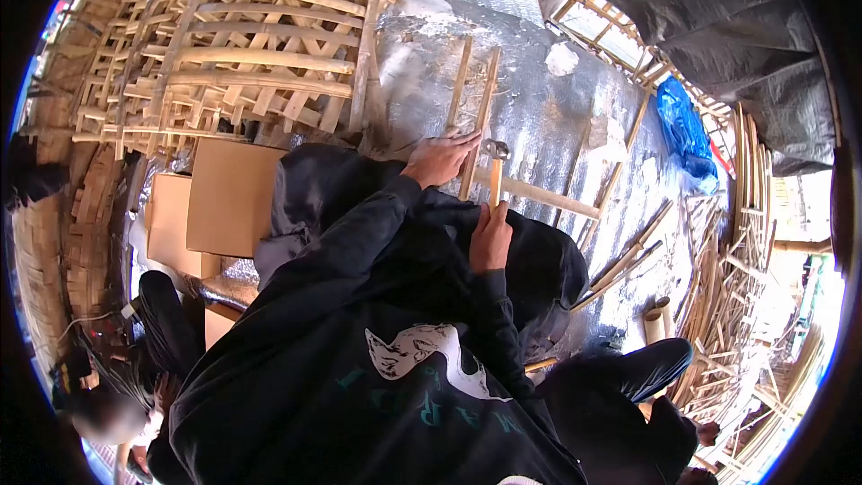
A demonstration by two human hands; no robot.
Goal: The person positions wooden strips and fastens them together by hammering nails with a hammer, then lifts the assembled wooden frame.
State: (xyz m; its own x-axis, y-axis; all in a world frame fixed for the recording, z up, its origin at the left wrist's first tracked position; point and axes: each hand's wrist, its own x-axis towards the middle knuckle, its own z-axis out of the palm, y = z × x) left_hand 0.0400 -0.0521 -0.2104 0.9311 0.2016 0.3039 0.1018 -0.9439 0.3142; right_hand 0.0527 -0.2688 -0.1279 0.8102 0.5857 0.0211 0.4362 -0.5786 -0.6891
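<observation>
A hammer [496, 171] with a metal head and a light wooden handle is upright in the view, and my right hand [490, 238] is closed round the lower part of its handle. Just left of the hammer head, my left hand [440, 159] rests against a long bamboo strip [485, 99], with its fingers pointing right. Whether those fingers grip the strip is hard to tell. A second strip [461, 81] runs beside the first. From near the hammer, a bamboo crosspiece [548, 194] extends right to a longer slanted piece [620, 166].
Bamboo lattice frames [260, 45] stand at the upper left, above cardboard boxes [232, 198]. Blue plastic [684, 135] and piled bamboo strips [727, 305] lie on the right. Another person [117, 404] is at the lower left. Silvery sheeting [530, 63] covers the floor.
</observation>
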